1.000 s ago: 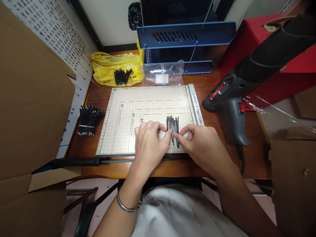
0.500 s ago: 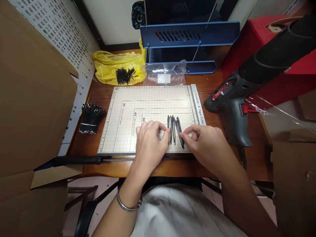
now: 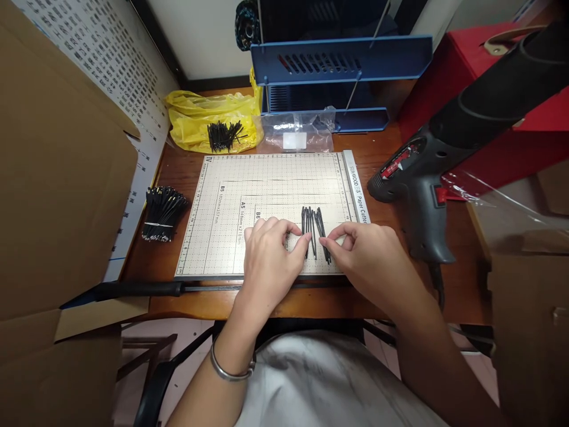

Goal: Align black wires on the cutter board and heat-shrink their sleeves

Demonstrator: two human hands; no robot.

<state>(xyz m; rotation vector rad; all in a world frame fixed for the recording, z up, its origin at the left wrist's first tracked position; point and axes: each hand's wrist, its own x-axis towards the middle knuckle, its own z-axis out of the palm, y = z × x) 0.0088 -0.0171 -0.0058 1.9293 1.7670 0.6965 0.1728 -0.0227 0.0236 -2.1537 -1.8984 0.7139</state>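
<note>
Several thin black wire pieces (image 3: 313, 228) lie side by side, roughly upright in view, on the gridded paper cutter board (image 3: 222, 237). My left hand (image 3: 273, 255) is at their left, thumb and index finger curved apart, with the thumb tip touching the leftmost pieces. At their right is my right hand (image 3: 367, 255), its thumb and index fingertips pressed together against the edge of the right-hand pieces. The lower ends of some pieces show between the two hands.
A tied black wire bundle (image 3: 164, 213) lies left of the board. Behind it are a yellow bag (image 3: 186, 121) with short black pieces, a clear bag (image 3: 278, 127) and a blue rack (image 3: 342, 62). A heat gun (image 3: 427, 196) stands at right, near a red box (image 3: 466, 77).
My left thumb has moved slightly right, and my right fingertips slightly left. The wire pieces between them are closer together.
</note>
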